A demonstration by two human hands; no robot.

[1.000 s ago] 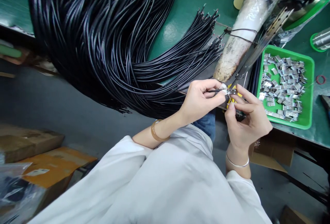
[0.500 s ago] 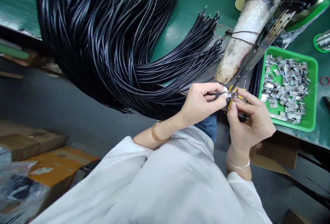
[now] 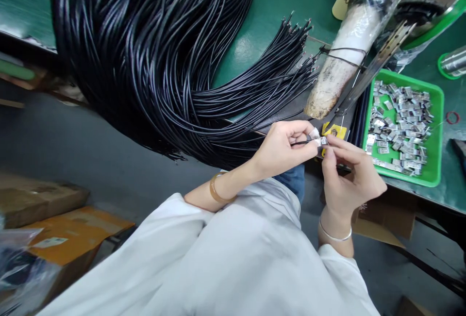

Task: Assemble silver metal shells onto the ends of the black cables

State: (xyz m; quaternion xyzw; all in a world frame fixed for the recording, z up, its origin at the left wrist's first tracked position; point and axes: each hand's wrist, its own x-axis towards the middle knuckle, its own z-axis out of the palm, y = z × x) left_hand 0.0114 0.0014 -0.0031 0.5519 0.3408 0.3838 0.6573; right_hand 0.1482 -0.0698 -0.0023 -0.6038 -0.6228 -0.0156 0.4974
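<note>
My left hand point(image 3: 278, 148) pinches the end of a black cable point(image 3: 299, 143), with white coverings on thumb and fingertip. At the cable's tip is a small silvery USB plug point(image 3: 323, 141). The thumb and forefinger of my right hand point(image 3: 349, 175) close on the plug's right side; the fingertips hide part of it. Just beyond the fingers lies a yellow piece point(image 3: 338, 130) at the table edge. Above it, a slotted metal bar point(image 3: 378, 66) slopes down with a thin dark tip. Whether the plug touches that tip is unclear.
A big bundle of black cables point(image 3: 145, 63) covers the table's left, stripped ends near the middle. A white tube point(image 3: 338, 66) in plastic hangs above. On the right are a green tray point(image 3: 435, 173) of metal plugs and a wire spool point(image 3: 453, 63). Cardboard boxes point(image 3: 80, 233) stand lower left.
Both hands have shifted slightly down, away from the metal bar's tip, with the cable and plug. More of the yellow piece shows. My right fingers have drawn closer together.
</note>
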